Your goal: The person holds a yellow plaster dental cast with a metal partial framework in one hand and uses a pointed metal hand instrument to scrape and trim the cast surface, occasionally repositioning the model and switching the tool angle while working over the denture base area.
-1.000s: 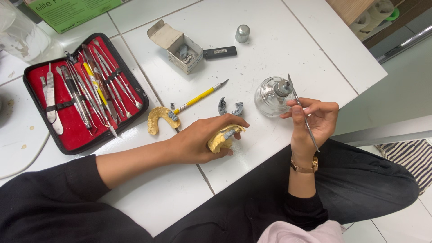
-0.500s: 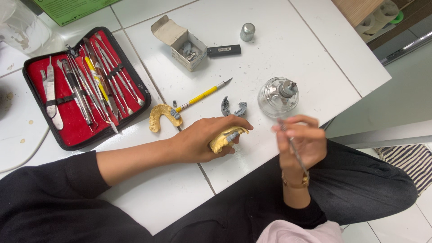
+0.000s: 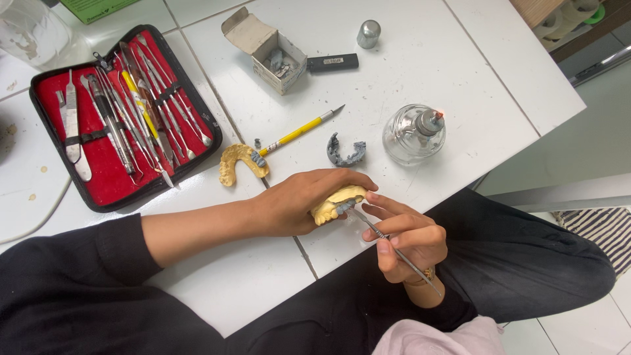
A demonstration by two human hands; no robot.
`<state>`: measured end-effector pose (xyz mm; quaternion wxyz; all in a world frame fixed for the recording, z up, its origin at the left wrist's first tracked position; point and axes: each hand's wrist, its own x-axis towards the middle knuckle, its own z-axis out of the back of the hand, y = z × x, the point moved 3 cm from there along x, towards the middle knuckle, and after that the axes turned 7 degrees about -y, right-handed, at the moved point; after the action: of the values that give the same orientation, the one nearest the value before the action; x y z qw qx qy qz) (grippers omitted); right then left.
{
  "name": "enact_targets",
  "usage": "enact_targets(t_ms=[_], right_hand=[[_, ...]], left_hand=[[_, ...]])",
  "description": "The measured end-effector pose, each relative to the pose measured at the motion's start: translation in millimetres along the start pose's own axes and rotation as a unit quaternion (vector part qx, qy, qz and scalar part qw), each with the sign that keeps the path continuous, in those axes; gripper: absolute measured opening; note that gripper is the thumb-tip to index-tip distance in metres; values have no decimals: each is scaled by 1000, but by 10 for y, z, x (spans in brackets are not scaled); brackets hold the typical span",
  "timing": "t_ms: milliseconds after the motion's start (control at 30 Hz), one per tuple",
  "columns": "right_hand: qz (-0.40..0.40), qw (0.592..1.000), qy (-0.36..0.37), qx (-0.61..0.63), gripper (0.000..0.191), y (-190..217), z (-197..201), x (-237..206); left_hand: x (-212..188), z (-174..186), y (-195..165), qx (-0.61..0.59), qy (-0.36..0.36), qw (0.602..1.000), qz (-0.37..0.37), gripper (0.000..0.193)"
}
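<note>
The white tiled table (image 3: 460,59) carried everything, and the person sat against its near edge in dark clothes. Largest on it was the red-lined instrument case (image 3: 118,118), lying open at the far left with its metal tools in rows. Toward the right stood a small glass spirit lamp (image 3: 413,135) with a flame showing at its wick. An open cardboard box (image 3: 266,51) sat beyond, a yellow-handled tool (image 3: 302,129) lay between, and a second yellow cast (image 3: 242,161) and a grey wax piece (image 3: 345,152) rested near it.

The left hand (image 3: 299,204) was closed around a yellow dental cast (image 3: 336,202), holding it at the table's near edge. The right hand (image 3: 404,240) pinched a slim metal instrument (image 3: 394,250) like a pen, its tip touching the grey patch on the cast. I judged the step to be carving or laying wax on the model. The next move, as I judged it, would call for a steady cast and light, short strokes, since the tip worked on a very small spot.
</note>
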<state>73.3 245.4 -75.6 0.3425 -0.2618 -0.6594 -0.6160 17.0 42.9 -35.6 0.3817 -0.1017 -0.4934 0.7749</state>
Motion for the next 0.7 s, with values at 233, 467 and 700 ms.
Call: enact_targets(t_ms=[233, 467, 700], right_hand=[[17, 998, 1, -54, 24, 18, -32, 41], [29, 995, 18, -97, 21, 66, -55, 93], [33, 992, 25, -120, 21, 68, -75, 90]], left_hand=[[-3, -13, 18, 17, -10, 999, -27, 73], [-19, -10, 15, 17, -16, 999, -31, 72], [-18, -26, 31, 25, -4, 1000, -9, 75]])
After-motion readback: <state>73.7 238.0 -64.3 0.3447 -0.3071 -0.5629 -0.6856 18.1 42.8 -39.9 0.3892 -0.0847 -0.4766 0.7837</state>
